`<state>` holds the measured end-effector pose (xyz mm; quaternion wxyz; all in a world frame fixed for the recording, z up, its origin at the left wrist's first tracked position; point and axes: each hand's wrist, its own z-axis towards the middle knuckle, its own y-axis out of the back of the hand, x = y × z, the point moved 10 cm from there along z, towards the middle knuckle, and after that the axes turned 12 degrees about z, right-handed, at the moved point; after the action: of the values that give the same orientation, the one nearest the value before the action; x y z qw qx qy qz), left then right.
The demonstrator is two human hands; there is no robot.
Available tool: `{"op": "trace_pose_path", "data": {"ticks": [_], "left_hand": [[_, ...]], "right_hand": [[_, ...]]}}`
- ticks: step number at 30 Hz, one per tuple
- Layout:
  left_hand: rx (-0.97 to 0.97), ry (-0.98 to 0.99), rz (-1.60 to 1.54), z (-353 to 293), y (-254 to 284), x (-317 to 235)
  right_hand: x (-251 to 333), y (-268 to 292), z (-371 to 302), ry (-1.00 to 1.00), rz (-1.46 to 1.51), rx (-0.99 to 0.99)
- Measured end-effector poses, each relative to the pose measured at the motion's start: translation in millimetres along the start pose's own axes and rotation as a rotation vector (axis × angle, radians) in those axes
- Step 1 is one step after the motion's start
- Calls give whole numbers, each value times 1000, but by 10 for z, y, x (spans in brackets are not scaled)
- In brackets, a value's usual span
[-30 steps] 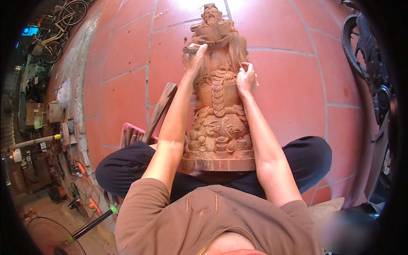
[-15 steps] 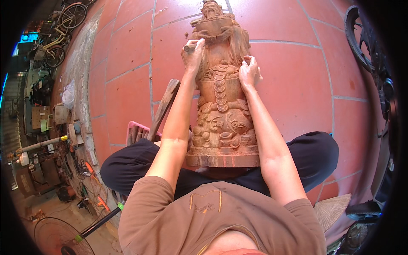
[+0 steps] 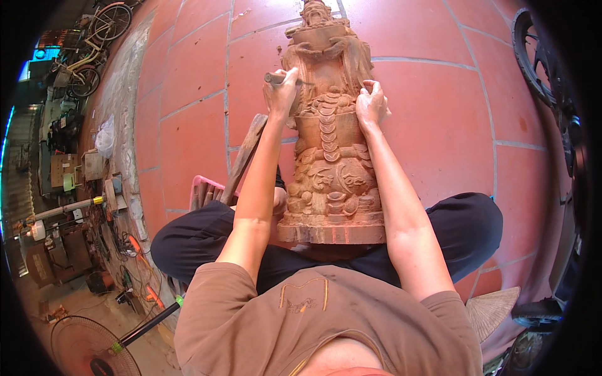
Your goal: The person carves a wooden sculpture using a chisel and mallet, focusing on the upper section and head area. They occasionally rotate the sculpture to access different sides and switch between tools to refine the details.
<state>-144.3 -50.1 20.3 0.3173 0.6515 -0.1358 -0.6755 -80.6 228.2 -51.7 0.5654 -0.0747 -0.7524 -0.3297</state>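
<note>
A brown carved wooden statue (image 3: 333, 135) of a bearded figure lies on its back before me, its base close to my crossed legs and its head far away. My left hand (image 3: 280, 94) is closed around the round wooden handle of a carving chisel (image 3: 274, 78). The thin dark blade comes out past the fingers and reaches over the figure's chest, below its carved hands. On the statue's right edge rests my right hand (image 3: 372, 105), fingers curled and thumb pressed against them. What lies between those fingers, if anything, is hidden.
Beside my left forearm a wooden mallet or stick (image 3: 246, 153) leans out of a pink basket (image 3: 216, 183) holding several tool handles. Red tiles (image 3: 433, 119) cover the floor. A fan (image 3: 94, 344) and clutter stand left, a motorbike wheel (image 3: 533, 56) right, a woven fan (image 3: 492, 310) lower right.
My left hand has come a little nearer along the statue and turned, so the chisel's blade now shows across the chest. My right hand has stayed nearly in place.
</note>
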Motion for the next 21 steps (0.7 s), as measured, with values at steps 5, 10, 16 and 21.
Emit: {"op": "trace_pose_path", "data": {"ticks": [5,10,16,21], "left_hand": [[-102,-110,-37,178,-133,-169],[-106,-186,2,-105,-87,-266],[33,-95,70,-337,6,-187],[-71,-75,-77,38,-37,-79]], "right_hand": [[42,-27,-50,4,6,16],[-9,-30,-13,-5,16,12],[-28,19,-1,-16,25,0],[15,-58,-37,-12,4,21]]}}
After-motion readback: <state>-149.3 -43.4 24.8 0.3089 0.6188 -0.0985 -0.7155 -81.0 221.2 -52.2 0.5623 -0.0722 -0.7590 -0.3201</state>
